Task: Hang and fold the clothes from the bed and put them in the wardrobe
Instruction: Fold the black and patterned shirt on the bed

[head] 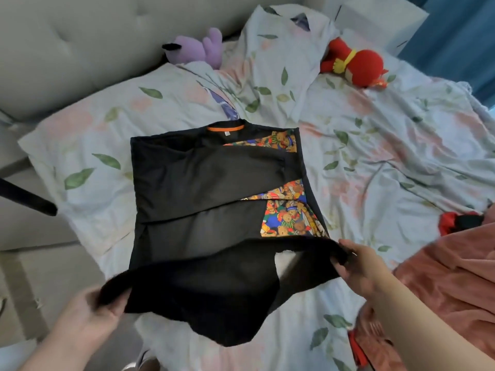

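Black shirt (203, 183) lies flat on the bed (375, 145), collar at the far end, sleeves folded in, long axis running straight away from the person. Left hand (88, 314) and right hand (361, 269) each pinch a corner of the near hem, raised off the bed. Both hands equally near. Judgement: the hem must travel forward toward the collar
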Tool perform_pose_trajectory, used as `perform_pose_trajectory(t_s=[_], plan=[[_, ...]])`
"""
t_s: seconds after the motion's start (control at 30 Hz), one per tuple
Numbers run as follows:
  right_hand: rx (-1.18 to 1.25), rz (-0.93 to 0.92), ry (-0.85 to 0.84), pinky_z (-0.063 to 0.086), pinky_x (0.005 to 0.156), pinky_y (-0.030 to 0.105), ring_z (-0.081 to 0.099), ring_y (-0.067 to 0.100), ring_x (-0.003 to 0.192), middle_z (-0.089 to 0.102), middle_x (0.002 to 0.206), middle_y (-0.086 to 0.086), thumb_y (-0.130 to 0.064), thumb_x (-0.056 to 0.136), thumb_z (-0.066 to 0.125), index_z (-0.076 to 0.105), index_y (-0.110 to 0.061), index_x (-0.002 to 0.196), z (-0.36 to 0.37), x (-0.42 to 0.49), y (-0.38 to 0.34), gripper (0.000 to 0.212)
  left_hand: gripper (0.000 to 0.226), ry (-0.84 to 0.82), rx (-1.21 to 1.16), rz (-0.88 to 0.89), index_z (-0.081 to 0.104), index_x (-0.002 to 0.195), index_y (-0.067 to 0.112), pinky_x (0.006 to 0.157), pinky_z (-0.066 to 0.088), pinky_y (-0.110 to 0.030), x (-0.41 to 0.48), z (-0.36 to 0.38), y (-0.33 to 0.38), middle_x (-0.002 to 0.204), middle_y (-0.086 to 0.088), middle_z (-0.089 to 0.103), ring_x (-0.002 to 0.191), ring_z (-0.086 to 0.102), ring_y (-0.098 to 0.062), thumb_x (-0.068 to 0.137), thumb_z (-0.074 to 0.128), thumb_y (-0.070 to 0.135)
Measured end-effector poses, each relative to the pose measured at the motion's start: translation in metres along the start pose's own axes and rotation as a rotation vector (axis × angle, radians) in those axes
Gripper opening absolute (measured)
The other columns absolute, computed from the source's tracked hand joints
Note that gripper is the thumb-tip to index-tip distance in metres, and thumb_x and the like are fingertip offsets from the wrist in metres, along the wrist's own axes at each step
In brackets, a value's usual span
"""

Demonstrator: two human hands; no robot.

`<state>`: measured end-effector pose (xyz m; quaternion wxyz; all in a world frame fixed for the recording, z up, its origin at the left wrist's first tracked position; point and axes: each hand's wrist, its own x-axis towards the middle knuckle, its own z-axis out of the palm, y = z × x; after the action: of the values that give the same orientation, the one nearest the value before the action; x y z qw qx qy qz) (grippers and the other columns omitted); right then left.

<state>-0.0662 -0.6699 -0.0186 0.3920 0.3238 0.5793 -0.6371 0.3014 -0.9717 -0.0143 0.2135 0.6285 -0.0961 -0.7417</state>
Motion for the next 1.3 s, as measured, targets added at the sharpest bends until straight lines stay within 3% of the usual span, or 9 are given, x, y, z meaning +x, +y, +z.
perform_pose_trajectory(t_s=[0.07,0.17,0.37,0.53,0.63,0.77,0.97,1.13,1.3], plan=[[0.042,-0.022,-0.052,0.058,0.069,0.032,0.061,0.023,0.085,0.062,0.109,0.011,-0.005,0.09,0.045,0.059,-0.007,0.102,0.025,0.012,-0.016,0.019,0.018,0.05,-0.157,-0.023,0.056,0.099,-0.006,0.087,0.055,-0.033,0.01,0.026,0.025,0.097,-0.019,0.071,0.083,0.072,-0.027,0.084,0.046,-0.006],[-0.075,-0.174,-0.034,0.054,0.084,0.037,0.063,0.028,0.109,0.066,0.114,0.015,0.007,0.09,0.04,0.062,-0.008,0.106,0.074,0.035,-0.042,0.031,0.029,0.11,-0.172,0.052,0.048,0.115,0.0,0.087,0.054,-0.038,0.031,0.063,0.059,0.114,-0.02,0.056,0.105,0.061,-0.029,0.094,0.03,-0.004],[-0.423,-0.516,0.229,0.047,0.047,0.023,0.049,0.015,0.055,0.059,0.074,0.005,-0.02,0.093,0.068,0.067,-0.012,0.098,0.172,0.081,-0.105,0.009,0.013,0.062,0.571,0.396,0.062,0.079,0.01,0.041,0.047,-0.017,0.095,0.135,0.114,0.069,-0.008,0.057,0.04,0.056,-0.009,0.09,0.067,0.016],[-0.822,-0.616,0.443,0.041,0.068,0.03,0.054,0.027,0.073,0.059,0.086,0.009,-0.036,0.096,0.057,0.062,-0.015,0.082,0.224,0.133,-0.15,0.026,0.049,0.208,0.885,0.584,0.065,0.082,0.024,0.072,0.056,-0.064,0.229,0.131,0.177,0.083,-0.014,0.072,0.074,0.071,-0.04,0.07,0.058,0.071],[-0.942,-0.653,0.48,0.044,0.067,0.032,0.059,0.032,0.074,0.057,0.081,0.013,-0.037,0.097,0.049,0.057,-0.013,0.069,0.249,0.164,-0.164,0.037,0.049,0.246,0.891,0.629,0.056,0.075,0.011,0.068,0.056,-0.055,0.245,0.168,0.186,0.08,-0.022,0.066,0.071,0.067,-0.043,0.075,0.051,0.06],[-0.901,-0.566,0.469,0.045,0.092,0.04,0.056,0.039,0.106,0.059,0.119,0.023,-0.044,0.101,0.035,0.059,-0.003,0.119,0.271,0.205,-0.163,0.051,0.033,0.261,0.878,0.668,0.051,0.073,0.001,0.067,0.039,-0.041,0.218,0.215,0.175,0.072,-0.016,0.051,0.075,0.051,-0.033,0.093,0.047,0.027],[-0.883,-0.455,0.269,0.055,0.08,0.037,0.066,0.029,0.094,0.067,0.11,0.01,-0.062,0.074,0.073,0.064,-0.006,0.11,0.258,0.23,-0.137,0.067,0.049,0.193,0.953,0.764,0.062,0.102,0.022,0.079,0.055,-0.046,0.206,0.208,0.152,0.096,0.001,0.067,0.088,0.065,-0.023,0.07,0.068,0.059],[-0.844,-0.443,0.068,0.055,0.093,0.044,0.071,0.027,0.095,0.074,0.106,0.008,-0.038,0.087,0.074,0.07,-0.016,0.104,0.241,0.22,-0.137,0.028,0.02,0.027,0.793,0.543,0.068,0.093,0.023,0.085,0.055,-0.051,0.211,0.201,0.146,0.096,-0.007,0.072,0.088,0.068,-0.033,0.081,0.078,0.036],[-0.701,-0.501,-0.014,0.055,0.075,0.031,0.071,0.019,0.092,0.072,0.105,0.005,-0.025,0.094,0.067,0.065,-0.022,0.105,0.201,0.169,-0.148,0.011,0.01,-0.07,0.73,0.608,0.068,0.1,0.031,0.092,0.05,-0.054,0.192,0.198,0.145,0.105,-0.004,0.072,0.098,0.068,-0.033,0.09,0.069,0.035]])
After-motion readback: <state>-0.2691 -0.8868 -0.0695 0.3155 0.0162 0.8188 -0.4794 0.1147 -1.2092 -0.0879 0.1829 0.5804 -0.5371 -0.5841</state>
